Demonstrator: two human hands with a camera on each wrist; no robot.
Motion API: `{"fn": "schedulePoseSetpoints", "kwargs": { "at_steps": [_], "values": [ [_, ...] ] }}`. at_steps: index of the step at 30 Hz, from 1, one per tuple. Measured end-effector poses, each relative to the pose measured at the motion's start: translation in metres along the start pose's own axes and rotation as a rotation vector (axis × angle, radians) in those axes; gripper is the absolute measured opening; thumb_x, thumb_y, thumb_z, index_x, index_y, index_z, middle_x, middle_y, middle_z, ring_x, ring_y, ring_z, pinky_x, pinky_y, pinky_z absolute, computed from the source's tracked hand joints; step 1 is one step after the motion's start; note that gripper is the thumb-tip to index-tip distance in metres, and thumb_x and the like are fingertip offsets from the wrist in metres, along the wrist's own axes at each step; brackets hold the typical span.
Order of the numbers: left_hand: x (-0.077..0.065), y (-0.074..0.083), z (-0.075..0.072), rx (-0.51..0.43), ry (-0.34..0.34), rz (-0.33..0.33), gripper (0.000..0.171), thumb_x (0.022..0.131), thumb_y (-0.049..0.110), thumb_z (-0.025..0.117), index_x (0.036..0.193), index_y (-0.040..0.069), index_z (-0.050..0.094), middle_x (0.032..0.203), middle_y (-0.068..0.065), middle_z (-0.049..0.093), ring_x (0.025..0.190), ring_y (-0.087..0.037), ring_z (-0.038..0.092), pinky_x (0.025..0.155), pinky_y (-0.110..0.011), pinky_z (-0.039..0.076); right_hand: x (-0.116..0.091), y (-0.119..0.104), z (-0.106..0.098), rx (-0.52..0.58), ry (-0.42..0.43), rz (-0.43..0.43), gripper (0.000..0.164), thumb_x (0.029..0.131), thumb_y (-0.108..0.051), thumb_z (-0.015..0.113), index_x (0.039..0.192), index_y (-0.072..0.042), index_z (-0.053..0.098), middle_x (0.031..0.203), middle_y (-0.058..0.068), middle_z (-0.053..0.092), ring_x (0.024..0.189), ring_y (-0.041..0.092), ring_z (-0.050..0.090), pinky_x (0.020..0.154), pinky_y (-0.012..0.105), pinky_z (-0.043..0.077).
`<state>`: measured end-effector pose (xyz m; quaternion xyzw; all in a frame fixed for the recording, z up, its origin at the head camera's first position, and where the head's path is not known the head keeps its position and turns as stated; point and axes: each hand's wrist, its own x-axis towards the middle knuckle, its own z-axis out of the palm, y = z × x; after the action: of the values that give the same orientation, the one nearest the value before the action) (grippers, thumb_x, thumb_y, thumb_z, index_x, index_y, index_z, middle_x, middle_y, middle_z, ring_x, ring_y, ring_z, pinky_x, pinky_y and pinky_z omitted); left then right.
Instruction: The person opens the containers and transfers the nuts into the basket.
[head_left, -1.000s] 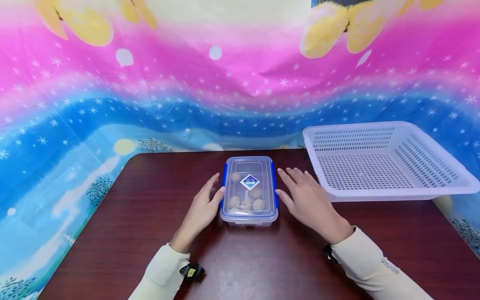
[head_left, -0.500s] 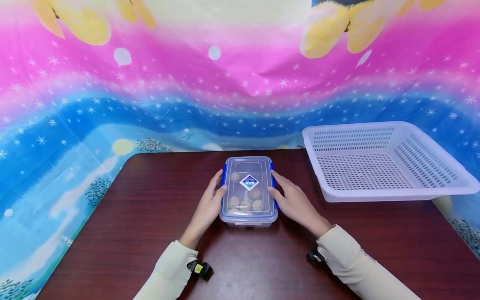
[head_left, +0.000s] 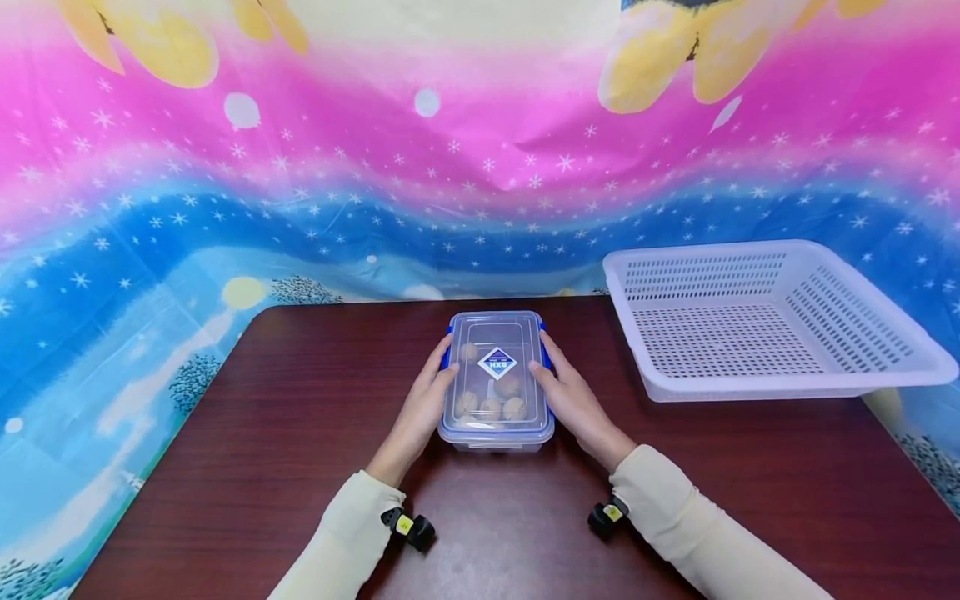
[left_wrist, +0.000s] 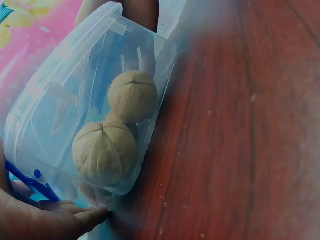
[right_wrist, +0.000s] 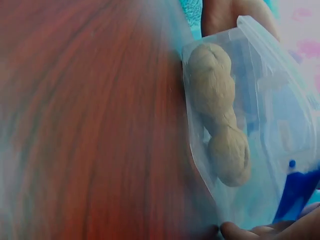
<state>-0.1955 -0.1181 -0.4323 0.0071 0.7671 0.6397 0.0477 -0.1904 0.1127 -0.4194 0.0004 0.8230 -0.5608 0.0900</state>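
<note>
A clear plastic food container [head_left: 497, 333] with a lid, blue side clips and a diamond-shaped label lies on the dark wooden table [head_left: 300, 400]. Through its walls several walnuts [left_wrist: 104, 152] show, mostly towards the near end. My left hand [head_left: 415, 411] grips the container's left side, thumb at the lid's edge. On the opposite side my right hand [head_left: 579, 407] holds it too, its thumb over the lid rim. In both wrist views fingertips reach down to the container's base by the tabletop. The head view hides most fingers behind the container's sides.
To the right at the back stands a white perforated plastic basket [head_left: 750, 385], with nothing in it. A colourful printed cloth [head_left: 375, 167] hangs behind the table. Black wrist cameras [head_left: 408, 527] are strapped at both sleeves.
My right hand has moved left from beside the container onto its side. The left hand has slid slightly forward and closed in on it. Container and basket stay in place.
</note>
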Motion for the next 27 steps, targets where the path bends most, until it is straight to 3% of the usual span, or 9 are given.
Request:
{"fn": "schedulePoseSetpoints", "kwargs": {
  "at_steps": [10, 27],
  "values": [
    [0.0044, -0.0022, -0.0005, -0.041, -0.019, 0.009, 0.055, 0.113, 0.027, 0.039, 0.166, 0.035, 0.029, 0.175, 0.000, 0.024, 0.162, -0.029, 0.017, 0.129, -0.058, 0.016, 0.0028, 0.0010, 0.0079, 0.156, 0.018, 0.030, 0.061, 0.115, -0.034, 0.036, 0.169, -0.038, 0.010, 0.178, -0.003, 0.010, 0.164, 0.027, 0.007, 0.131, 0.054, 0.008],
    [0.0052, -0.0056, 0.0011, -0.039, -0.035, 0.034, 0.052, 0.115, 0.029, 0.029, 0.166, 0.037, 0.027, 0.175, 0.001, 0.023, 0.162, -0.032, 0.020, 0.128, -0.059, 0.018, 0.0054, 0.0050, 0.0089, 0.204, 0.018, 0.043, 0.055, 0.115, -0.037, 0.033, 0.166, -0.047, 0.016, 0.177, -0.006, 0.013, 0.164, 0.027, 0.008, 0.130, 0.059, 0.007]
  ]
}}
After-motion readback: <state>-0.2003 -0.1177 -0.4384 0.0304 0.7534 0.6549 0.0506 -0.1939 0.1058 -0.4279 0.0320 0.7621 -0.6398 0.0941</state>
